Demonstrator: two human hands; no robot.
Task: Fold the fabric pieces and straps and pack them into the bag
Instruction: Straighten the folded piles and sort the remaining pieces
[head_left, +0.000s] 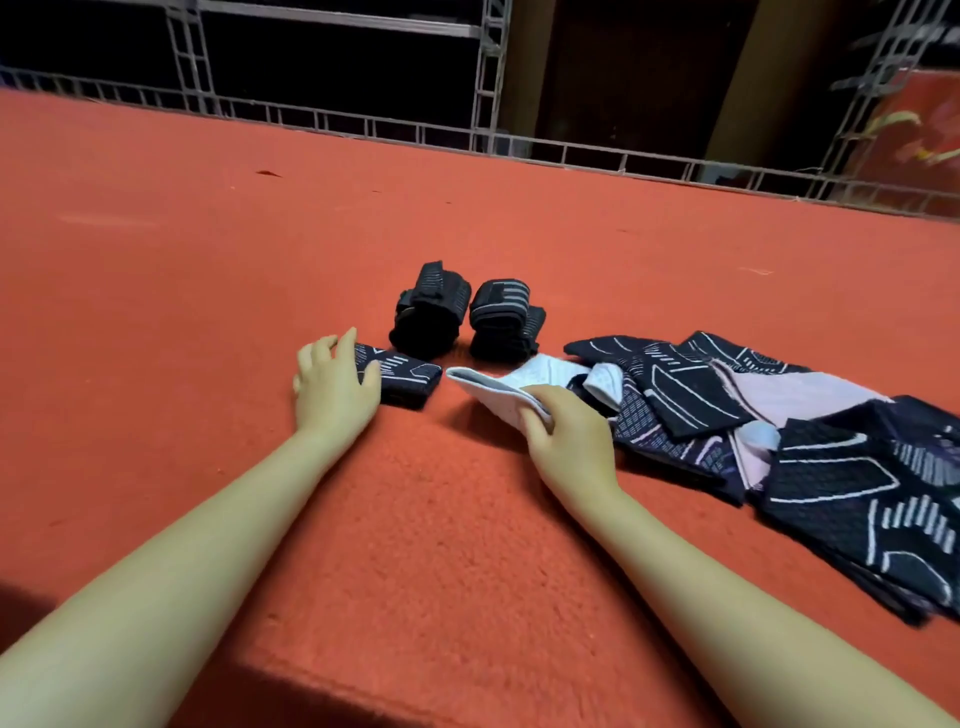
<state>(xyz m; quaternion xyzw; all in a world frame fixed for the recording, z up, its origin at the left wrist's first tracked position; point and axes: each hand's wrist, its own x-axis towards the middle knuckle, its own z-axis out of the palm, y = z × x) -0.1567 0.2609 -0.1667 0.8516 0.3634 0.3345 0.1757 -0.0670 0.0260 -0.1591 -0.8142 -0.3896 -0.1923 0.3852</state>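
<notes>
Currently the left hand (332, 384) rests with relaxed fingers and thumb on a small folded dark fabric piece with white line pattern (402, 378) lying on the red felt-covered surface (208, 291). Just beside it, the right hand (569, 441) pinches a white fabric piece (511, 387), fingers curled on its edge. Beyond both hands stand two rolled black straps (467, 317), while a loose heap of dark patterned fabric pieces (779, 441) spreads from the right hand's outer side.
</notes>
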